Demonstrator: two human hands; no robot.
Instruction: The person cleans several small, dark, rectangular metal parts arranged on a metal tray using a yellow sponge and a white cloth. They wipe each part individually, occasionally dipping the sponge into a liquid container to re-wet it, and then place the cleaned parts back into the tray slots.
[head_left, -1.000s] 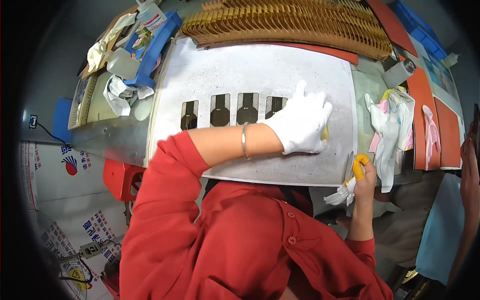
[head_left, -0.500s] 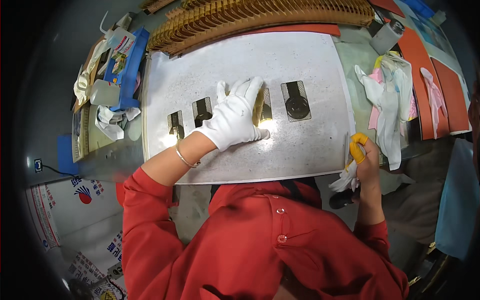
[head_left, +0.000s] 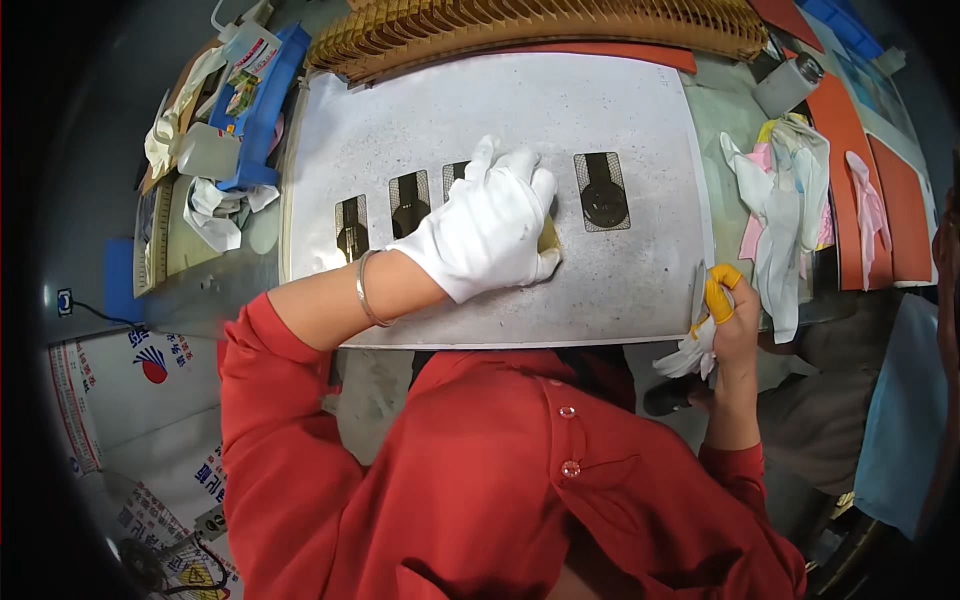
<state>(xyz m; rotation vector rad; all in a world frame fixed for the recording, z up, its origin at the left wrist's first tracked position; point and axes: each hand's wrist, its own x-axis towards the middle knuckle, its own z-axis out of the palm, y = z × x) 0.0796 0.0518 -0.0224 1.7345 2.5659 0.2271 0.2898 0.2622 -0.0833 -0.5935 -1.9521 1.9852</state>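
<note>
My left hand (head_left: 490, 225), in a white glove, is over the middle of a white sheet (head_left: 640, 285). Its fingers curl down around a thin golden-yellow piece (head_left: 548, 238), of which only an edge shows beside the thumb. Several flat dark pieces with meshed borders lie in a row: one dark piece (head_left: 603, 190) to the right of the hand, others to its left, one partly covered by the glove. Past the sheet's right edge, my right hand (head_left: 735, 310), with yellow finger covers, grips a crumpled white glove (head_left: 688, 355). A slim pale strip stands beside these fingers, its kind unclear.
A long rack of golden-brown slats (head_left: 540, 30) spans the back. On the left stands a blue tray (head_left: 262, 130) with bottles and scraps. White gloves (head_left: 785, 200) lie at right near a grey bottle (head_left: 790, 83) and orange-red boards (head_left: 835, 150).
My left hand has shifted right along the row, uncovering part of a dark piece on its left and covering another on its right. My right hand stays in about the same place.
</note>
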